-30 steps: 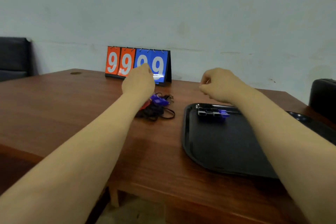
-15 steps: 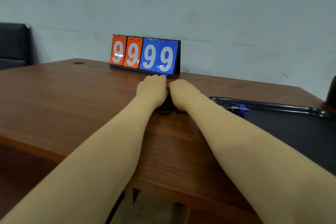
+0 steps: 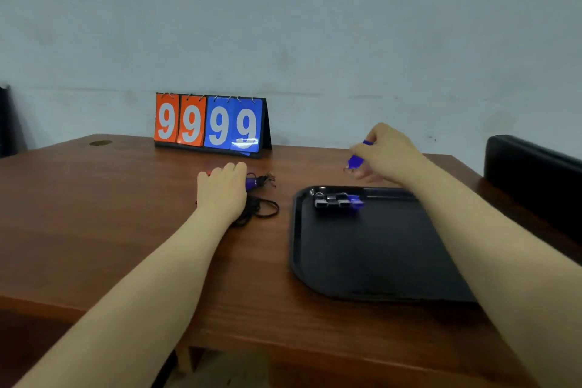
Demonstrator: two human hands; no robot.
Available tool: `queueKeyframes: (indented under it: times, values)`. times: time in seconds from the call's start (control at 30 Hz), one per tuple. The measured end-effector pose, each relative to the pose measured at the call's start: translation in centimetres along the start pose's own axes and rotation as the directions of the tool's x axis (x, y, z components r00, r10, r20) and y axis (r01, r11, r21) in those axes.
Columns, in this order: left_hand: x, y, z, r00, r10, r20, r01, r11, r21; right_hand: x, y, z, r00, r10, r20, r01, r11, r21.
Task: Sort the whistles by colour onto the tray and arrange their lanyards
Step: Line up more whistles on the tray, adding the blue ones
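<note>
A black tray (image 3: 371, 261) lies on the right of the wooden table. In its far left corner sit black whistles (image 3: 329, 200) in a row with a blue whistle (image 3: 356, 201) at their right end. My right hand (image 3: 385, 153) hovers just beyond the tray's far edge, shut on another blue whistle (image 3: 356, 161). My left hand (image 3: 222, 190) rests flat on a pile of whistles and black lanyards (image 3: 261, 209) left of the tray; a purple-blue whistle (image 3: 252, 183) pokes out beside my fingers and a bit of red shows at the hand's left.
A flip scoreboard (image 3: 209, 124) showing 9999 in orange and blue stands at the table's far edge. A black chair (image 3: 532, 179) is at the right, close to the tray. A round cable hole (image 3: 100, 143) is at the far left of the table (image 3: 94, 214).
Both hands were together on the pile half a second ago. My right hand has since lifted away to the right with a blue whistle, while my left hand stays on the pile.
</note>
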State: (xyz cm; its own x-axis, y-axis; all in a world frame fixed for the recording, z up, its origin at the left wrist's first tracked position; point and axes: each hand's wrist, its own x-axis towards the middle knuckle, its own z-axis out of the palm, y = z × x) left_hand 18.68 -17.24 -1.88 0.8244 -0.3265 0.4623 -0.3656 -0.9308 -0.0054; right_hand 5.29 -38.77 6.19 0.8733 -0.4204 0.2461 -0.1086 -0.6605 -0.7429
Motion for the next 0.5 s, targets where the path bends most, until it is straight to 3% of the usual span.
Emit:
queueKeyframes:
  times: [0.13, 0.2, 0.3, 0.37, 0.43, 0.5]
  values:
    - [-0.4, 0.4, -0.7, 0.982, 0.022, -0.189, 0.001, 0.993, 0.119, -1.0, 4.8, -4.0, 0.967, 0.251, 0.046, -0.254, 0.961, 0.105]
    - [-0.4, 2.3, -2.2, 0.947, -0.025, -0.319, 0.023, 1.000, -0.012, -1.0, 6.5, -4.4, 0.943, 0.322, 0.083, -0.332, 0.920, 0.210]
    - [0.2, 7.3, -5.2, 0.908, -0.151, -0.391, 0.008, 0.939, -0.343, -1.1, 8.0, -3.6, 0.921, 0.344, 0.181, -0.388, 0.850, 0.357]
    - [0.0, 11.0, -5.5, 0.924, -0.157, -0.350, -0.053, 0.852, -0.521, -1.2, 8.5, -3.2, 0.915, 0.336, 0.221, -0.401, 0.814, 0.421]
    - [-0.2, 13.7, -4.5, 0.967, -0.182, -0.181, 0.011, 0.735, -0.678, -1.1, 8.8, -3.3, 0.912, 0.336, 0.237, -0.409, 0.794, 0.449]
    - [-0.4, 14.9, -3.6, 0.982, -0.180, -0.059, 0.086, 0.699, -0.710, -1.0, 8.9, -3.3, 0.899, 0.362, 0.248, -0.437, 0.786, 0.438]
